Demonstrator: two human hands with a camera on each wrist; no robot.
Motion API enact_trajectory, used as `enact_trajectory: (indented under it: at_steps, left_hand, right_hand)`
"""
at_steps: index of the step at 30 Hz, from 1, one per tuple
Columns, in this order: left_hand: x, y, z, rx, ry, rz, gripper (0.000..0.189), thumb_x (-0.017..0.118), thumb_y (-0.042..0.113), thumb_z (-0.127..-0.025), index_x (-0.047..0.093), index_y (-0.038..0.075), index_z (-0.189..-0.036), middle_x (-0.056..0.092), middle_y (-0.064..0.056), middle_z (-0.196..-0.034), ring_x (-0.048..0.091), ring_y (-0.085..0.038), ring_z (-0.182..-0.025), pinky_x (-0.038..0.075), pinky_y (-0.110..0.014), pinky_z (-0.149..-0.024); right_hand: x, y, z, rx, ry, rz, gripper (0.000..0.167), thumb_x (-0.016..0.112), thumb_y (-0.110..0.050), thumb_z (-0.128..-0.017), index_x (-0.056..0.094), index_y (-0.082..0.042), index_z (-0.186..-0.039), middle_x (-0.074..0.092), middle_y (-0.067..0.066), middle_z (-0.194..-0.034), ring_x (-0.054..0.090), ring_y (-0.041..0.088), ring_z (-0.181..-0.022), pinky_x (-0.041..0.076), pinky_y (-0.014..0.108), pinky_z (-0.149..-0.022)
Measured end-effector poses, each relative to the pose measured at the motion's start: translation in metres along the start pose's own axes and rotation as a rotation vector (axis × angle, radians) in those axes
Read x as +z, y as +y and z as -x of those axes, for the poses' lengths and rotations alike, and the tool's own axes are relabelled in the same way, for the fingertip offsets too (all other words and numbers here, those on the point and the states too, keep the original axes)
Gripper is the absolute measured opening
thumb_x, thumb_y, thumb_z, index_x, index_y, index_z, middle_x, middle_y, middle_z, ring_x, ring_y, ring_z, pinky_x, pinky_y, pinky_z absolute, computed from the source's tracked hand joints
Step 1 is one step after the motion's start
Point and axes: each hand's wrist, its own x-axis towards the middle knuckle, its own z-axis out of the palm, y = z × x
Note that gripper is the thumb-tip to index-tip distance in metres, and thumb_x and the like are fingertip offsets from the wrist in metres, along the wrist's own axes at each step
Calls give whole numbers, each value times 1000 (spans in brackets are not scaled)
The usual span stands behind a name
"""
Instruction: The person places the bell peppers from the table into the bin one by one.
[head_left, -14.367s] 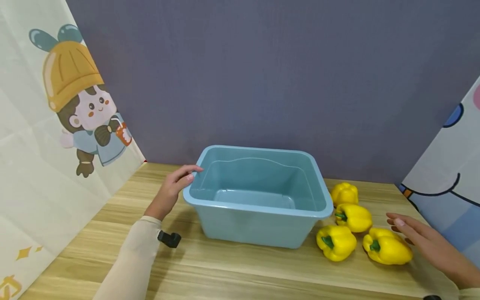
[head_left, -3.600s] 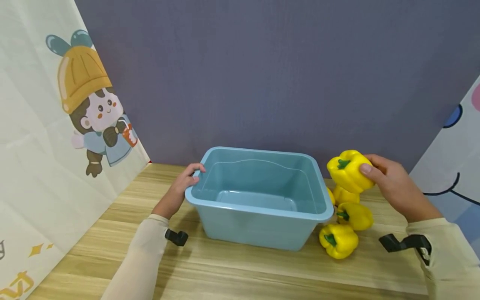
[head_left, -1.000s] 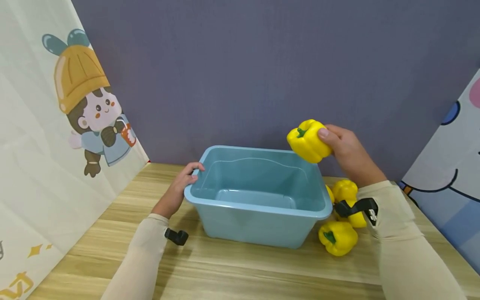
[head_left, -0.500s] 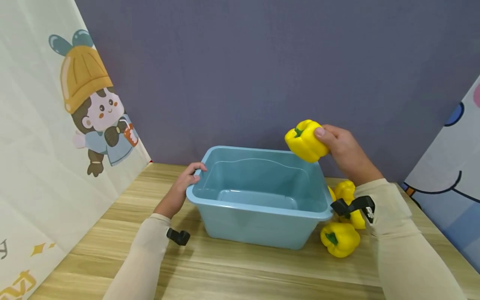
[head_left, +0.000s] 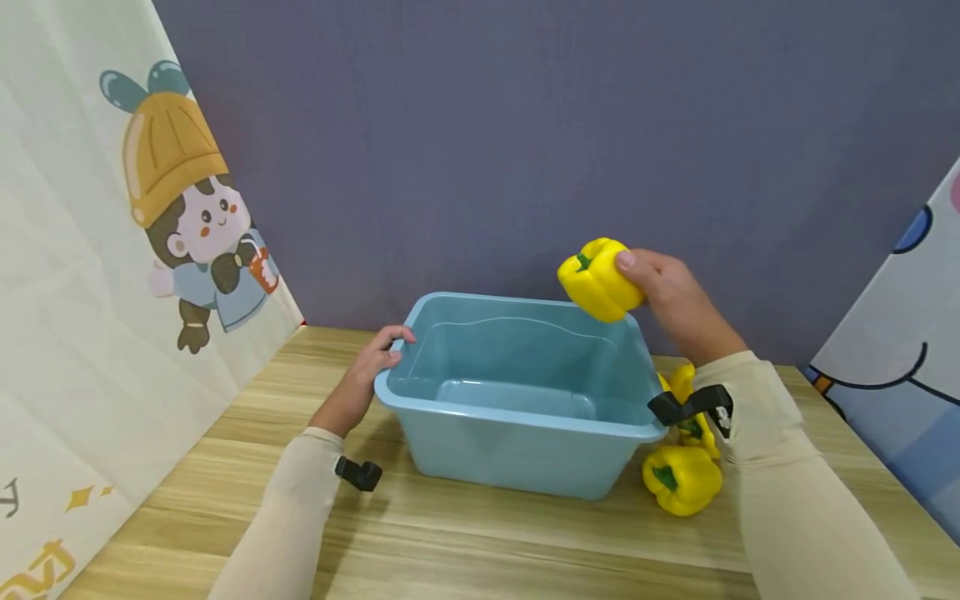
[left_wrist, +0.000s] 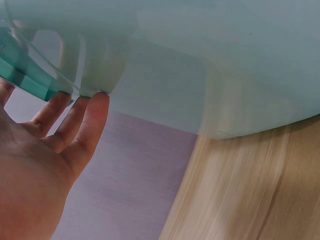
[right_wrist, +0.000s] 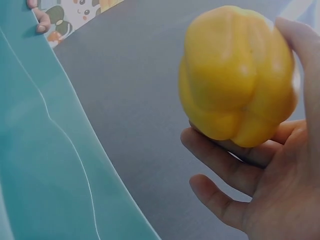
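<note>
The right hand [head_left: 671, 296] holds a yellow pepper [head_left: 594, 283] between thumb and bent fingers, raised at the blue tub's [head_left: 517, 454] one o'clock — clear of the surface [head_left: 465, 542]. The left hand [head_left: 358, 379] curls over the tub's nine o'clock edge. Other peppers [head_left: 684, 482] sit around four o'clock — partly behind the right sleeve [head_left: 795, 483].

Blue bin [head_left: 510, 457] enterable from above; peppers [head_left: 686, 481] (at least 2) crowd its right side.
</note>
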Motion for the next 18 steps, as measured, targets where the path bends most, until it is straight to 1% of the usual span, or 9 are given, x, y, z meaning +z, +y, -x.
enact_trajectory:
  at_steps: [7,12,15,18]
  left_hand:
    - [0,-1,0,5,-1,-6,39,40,31,-97,46,6,-127,50,-21,-113,58,-21,-77,50,-32,-68]
    - [0,-2,-1,2,-5,-3,39,40,30,-97,46,7,-128,50,-20,-113,58,-20,-75,50,-32,-68]
    - [1,-1,-1,2,-6,3,38,40,29,-97,46,7,-128,51,-20,-111,58,-19,-73,51,-32,-67]
    - [1,-1,-1,3,-6,10,37,40,29,-97,46,8,-127,51,-21,-108,58,-19,-72,51,-32,-66]
  right_hand:
    - [7,1,-7,16,-51,3,61,42,-62,-100,62,-6,-113,60,15,-103,55,31,-92,46,42,-85]
    - [13,0,-10,38,-75,30,61,42,-62,-99,62,-6,-115,61,14,-103,56,30,-91,48,42,-83]
    - [16,0,-11,51,-84,35,62,42,-62,-99,61,-6,-116,61,14,-103,56,30,-90,48,42,-82]
    - [20,0,-13,61,-99,39,63,42,-64,-99,61,-6,-117,62,14,-104,56,30,-92,47,45,-84]
